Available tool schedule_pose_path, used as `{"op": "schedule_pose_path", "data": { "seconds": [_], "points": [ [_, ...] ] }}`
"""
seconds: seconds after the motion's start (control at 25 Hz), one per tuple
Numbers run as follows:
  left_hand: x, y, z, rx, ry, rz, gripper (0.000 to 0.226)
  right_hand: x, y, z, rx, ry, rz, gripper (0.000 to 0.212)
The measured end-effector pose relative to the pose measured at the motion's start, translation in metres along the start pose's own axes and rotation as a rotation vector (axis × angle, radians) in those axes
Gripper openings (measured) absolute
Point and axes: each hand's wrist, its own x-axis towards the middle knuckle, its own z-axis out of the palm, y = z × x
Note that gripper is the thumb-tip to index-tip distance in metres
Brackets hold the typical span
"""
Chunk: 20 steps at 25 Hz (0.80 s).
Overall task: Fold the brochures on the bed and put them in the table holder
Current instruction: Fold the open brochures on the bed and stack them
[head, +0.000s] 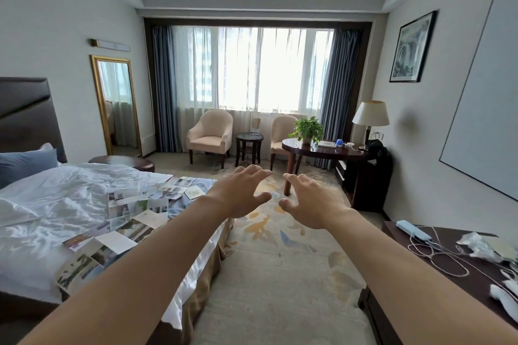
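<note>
Head view: left hand [241,193] and right hand [308,201] reach forward in mid-air, fingers [260,173] spread and empty, likely readying a start; brochures [126,221] lie scattered unfolded on the bed [56,190], holder [255,126] on the far round worktop [249,137].

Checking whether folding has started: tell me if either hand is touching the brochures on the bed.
Apart. The head view shows the left hand and right hand held open above the carpet, past the brochures.

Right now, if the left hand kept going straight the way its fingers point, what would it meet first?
Nothing close: the left hand holds nothing above the carpet. Its fingers aim toward the small round table between the armchairs, though depth is unclear.
</note>
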Motion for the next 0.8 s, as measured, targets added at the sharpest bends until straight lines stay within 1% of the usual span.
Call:
{"op": "schedule_pose_path", "data": {
  "seconds": [0.36,0.6,0.8],
  "points": [
    [0.125,-0.082,0.057,0.017,-0.067,-0.022,0.063,0.140,0.054,0.041,-0.009,-0.018,-0.006,0.073],
    [0.226,-0.158,0.088,-0.003,-0.063,0.000,0.065,0.253,0.077,0.074,-0.008,-0.010,0.020,0.072],
    [0.298,-0.209,0.113,-0.005,-0.067,0.001,0.063,0.336,0.101,0.095,-0.029,-0.008,0.031,0.072]
  ]
}}
